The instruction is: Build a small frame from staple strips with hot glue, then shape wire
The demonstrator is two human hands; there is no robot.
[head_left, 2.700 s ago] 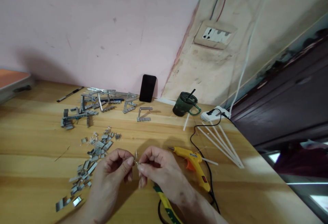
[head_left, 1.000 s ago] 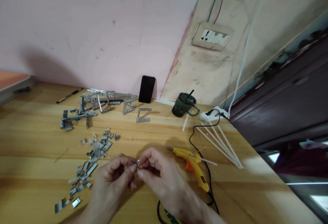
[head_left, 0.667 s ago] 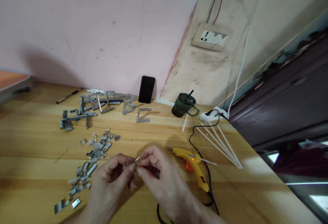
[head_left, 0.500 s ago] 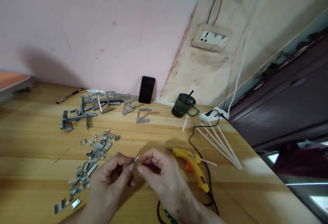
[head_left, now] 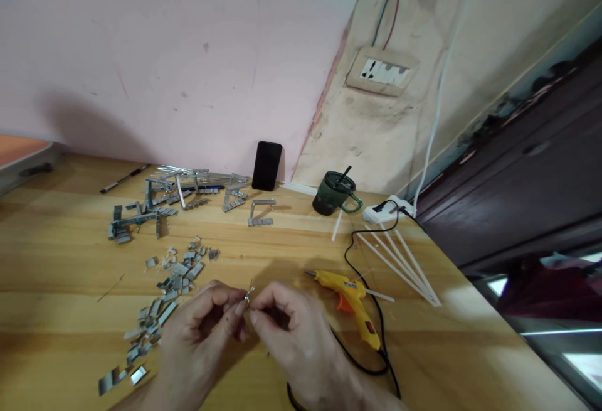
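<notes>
A small shiny metal piece (head_left: 249, 293) sticks up from the pinched thumb and finger of my left hand (head_left: 202, 329). Its exact kind is too small to make out. My right hand (head_left: 296, 336) is closed in a pinch just to the right, its fingertips at the lower end of the piece; what lies between them is hidden. Left of my hands, grey metal strips (head_left: 179, 270) lie in a loose, scattered pile. A yellow glue gun (head_left: 348, 295) with an orange trigger rests right of my right hand, its nozzle towards the left.
Frames built of grey strips (head_left: 141, 215) stand at the back left, with a pen (head_left: 125, 179) behind. A phone (head_left: 266, 166) leans on the wall. Further right are a green mug (head_left: 329, 194), a power strip (head_left: 388, 210), white glue sticks (head_left: 404, 260) and a black cord (head_left: 383, 329).
My right hand has shifted slightly left and down, around the small metal piece. The piece stands a little more upright, still in my left fingers. The view has shifted slightly.
</notes>
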